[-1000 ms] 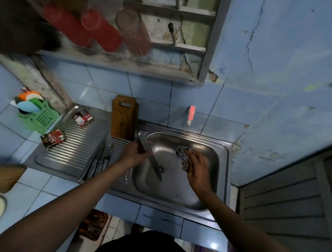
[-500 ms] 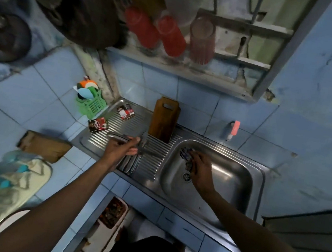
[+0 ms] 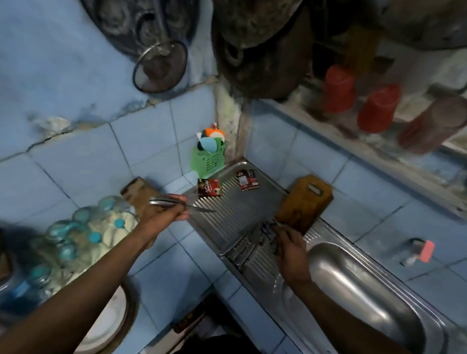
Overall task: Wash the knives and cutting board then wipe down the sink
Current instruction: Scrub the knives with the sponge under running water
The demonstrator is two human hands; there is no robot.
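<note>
Carried leftward off the basin, the knife sits clamped in the left hand over the drainboard's left edge, blade pointing right toward the right hand pinching the scrubber beside remaining knives.

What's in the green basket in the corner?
The green basket holds plastic pieces sticking out the top, one light blue, one orange, one white. Blur hides what they are, and the basket wall covers their lower ends.

Both forearms reach forward from the bottom edge, bare to the elbow. The left hand is fisted with knuckles up, its fingers wrapped tight. The right hand lies palm down, its fingers bent at the tips.
</note>
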